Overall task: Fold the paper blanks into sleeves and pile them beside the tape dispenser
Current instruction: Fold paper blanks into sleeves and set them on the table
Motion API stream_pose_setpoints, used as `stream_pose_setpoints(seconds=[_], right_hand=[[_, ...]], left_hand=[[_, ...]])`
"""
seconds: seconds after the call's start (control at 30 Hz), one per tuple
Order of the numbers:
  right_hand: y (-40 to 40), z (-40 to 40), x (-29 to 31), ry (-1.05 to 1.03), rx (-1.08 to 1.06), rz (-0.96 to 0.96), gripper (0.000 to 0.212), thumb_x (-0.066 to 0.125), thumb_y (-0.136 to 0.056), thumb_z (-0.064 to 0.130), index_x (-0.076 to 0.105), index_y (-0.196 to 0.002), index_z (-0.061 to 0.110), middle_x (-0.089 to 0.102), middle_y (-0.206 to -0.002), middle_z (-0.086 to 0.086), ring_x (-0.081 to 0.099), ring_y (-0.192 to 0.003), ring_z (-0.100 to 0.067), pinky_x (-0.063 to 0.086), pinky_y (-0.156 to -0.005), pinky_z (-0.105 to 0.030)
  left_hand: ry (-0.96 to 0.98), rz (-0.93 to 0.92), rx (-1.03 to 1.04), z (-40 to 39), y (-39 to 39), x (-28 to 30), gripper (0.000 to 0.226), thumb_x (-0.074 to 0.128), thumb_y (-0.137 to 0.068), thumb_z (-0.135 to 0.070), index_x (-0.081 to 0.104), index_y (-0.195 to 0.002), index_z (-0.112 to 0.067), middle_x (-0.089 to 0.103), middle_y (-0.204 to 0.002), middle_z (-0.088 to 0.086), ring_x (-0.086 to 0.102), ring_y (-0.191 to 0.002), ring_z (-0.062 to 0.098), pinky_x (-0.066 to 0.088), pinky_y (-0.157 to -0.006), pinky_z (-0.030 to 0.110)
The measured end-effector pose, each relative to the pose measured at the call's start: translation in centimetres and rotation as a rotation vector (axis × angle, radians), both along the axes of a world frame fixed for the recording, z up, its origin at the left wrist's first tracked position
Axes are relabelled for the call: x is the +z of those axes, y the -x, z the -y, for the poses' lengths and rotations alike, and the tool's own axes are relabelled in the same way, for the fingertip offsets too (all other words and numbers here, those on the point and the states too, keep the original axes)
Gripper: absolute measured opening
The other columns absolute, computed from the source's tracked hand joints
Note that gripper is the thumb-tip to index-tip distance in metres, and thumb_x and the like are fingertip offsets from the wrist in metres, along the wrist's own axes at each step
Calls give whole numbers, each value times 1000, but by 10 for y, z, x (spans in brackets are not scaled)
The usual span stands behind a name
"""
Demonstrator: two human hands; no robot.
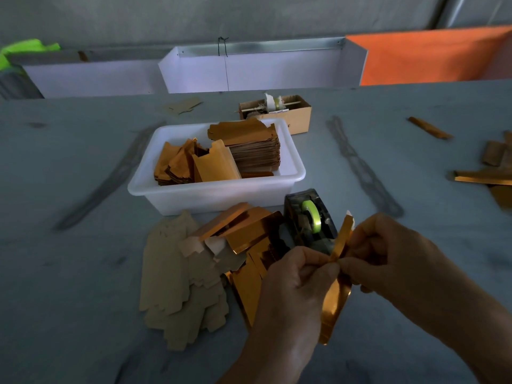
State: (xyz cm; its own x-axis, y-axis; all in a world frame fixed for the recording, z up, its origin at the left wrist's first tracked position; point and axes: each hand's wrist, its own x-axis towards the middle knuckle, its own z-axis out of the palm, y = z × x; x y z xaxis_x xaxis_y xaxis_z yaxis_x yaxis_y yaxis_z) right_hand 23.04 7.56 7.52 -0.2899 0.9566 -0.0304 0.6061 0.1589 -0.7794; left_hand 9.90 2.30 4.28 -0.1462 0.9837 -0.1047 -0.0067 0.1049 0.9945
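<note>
A hand-assembly packing workshop, seen from my bench.

I work at a wide grey tabletop (83, 273) scuffed with dark streaks. A white plastic tub (216, 189) at its middle holds stacks of gold paper blanks (249, 145), with a tape dispenser (310, 220) just beside it and loose folded pieces (221, 250) heaped near the front edge. A small cardboard box (288, 112) of odds and ends sits behind. Plain white partition boards (263, 70) line the far edge, under a tent-like grey wall (249, 15).
</note>
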Motion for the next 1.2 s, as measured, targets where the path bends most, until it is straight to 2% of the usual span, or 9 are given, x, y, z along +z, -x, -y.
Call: stream_pose_setpoints(seconds=[0.33, 0.5, 0.63, 0.73, 0.8, 0.9, 1.0, 1.1, 1.2], right_hand=[[6, 6, 6, -97, -32, 61, 22, 74, -75, 22, 53, -81, 25, 68, -69, 6, 63, -63, 2, 50, -54, -16], [10, 10, 3, -146, -135, 58, 25, 77, -70, 25, 52, -75, 26, 67, -63, 8, 61, -58, 0, 46, -49, -15], [5, 11, -9, -78, -178, 128, 28, 77, -70, 34, 50, -73, 25, 61, -56, 4, 55, -53, -3, 40, -47, -17], [-1, 14, -11, 97, -168, -232, 23, 68, -72, 39, 60, -73, 17, 66, -60, -6, 62, -54, -13, 53, -61, -38], [1, 17, -7, 158, -125, -364, 41, 61, -59, 55, 66, -75, 18, 70, -69, -5, 68, -64, -16, 56, -67, -41], [14, 20, -7, 205, -64, -406, 48, 63, -55, 58, 69, -79, 16, 70, -75, -10, 69, -73, -26, 58, -70, -46], [22, 19, -7, 212, -70, -482, 34, 66, -60, 43, 70, -80, 16, 67, -78, -21, 64, -78, -41, 53, -76, -57], [22, 16, -7, 215, -62, -491, 20, 67, -70, 31, 69, -79, 14, 65, -78, -23, 61, -78, -42, 52, -78, -56], [17, 13, -15, 263, -44, -479, 10, 61, -85, 15, 71, -84, 13, 70, -80, -16, 66, -82, -35, 53, -83, -52]], left_hand=[[-51, -43, 112, 1, -6, 4, 15, 56, -94, -23, 64, -82, -18, 66, -62, -14, 61, -56, -1, 46, -52, 12], [-161, -127, 250, 6, -16, -2, 14, 56, -89, -35, 59, -77, -30, 67, -74, -3, 66, -69, 24, 57, -62, 47], [-234, -160, 332, 4, -8, 4, 27, 45, -77, -55, 56, -80, -31, 63, -81, -14, 62, -72, 4, 48, -52, 14], [-198, -144, 320, 0, 0, 8, 17, 51, -87, -43, 58, -81, -29, 63, -83, -14, 59, -78, 1, 44, -56, 8], [-99, -96, 291, 0, -1, 6, 12, 55, -89, -39, 60, -82, -31, 64, -86, -13, 61, -79, 0, 47, -58, 9], [-65, -49, 235, 2, -4, 4, 17, 59, -78, -52, 61, -84, -36, 62, -93, -13, 65, -86, 10, 57, -72, 31], [-60, 6, 209, 2, -5, 4, 26, 61, -77, -61, 62, -81, -35, 64, -97, -3, 66, -89, 18, 56, -78, 43], [-4, 153, 190, 1, -3, 5, 19, 62, -75, -45, 65, -78, -26, 62, -97, 22, 63, -91, 42, 51, -80, 63], [42, 186, 210, 0, -2, 2, 19, 62, -77, -41, 65, -80, -22, 62, -97, 25, 62, -93, 46, 49, -82, 66]])
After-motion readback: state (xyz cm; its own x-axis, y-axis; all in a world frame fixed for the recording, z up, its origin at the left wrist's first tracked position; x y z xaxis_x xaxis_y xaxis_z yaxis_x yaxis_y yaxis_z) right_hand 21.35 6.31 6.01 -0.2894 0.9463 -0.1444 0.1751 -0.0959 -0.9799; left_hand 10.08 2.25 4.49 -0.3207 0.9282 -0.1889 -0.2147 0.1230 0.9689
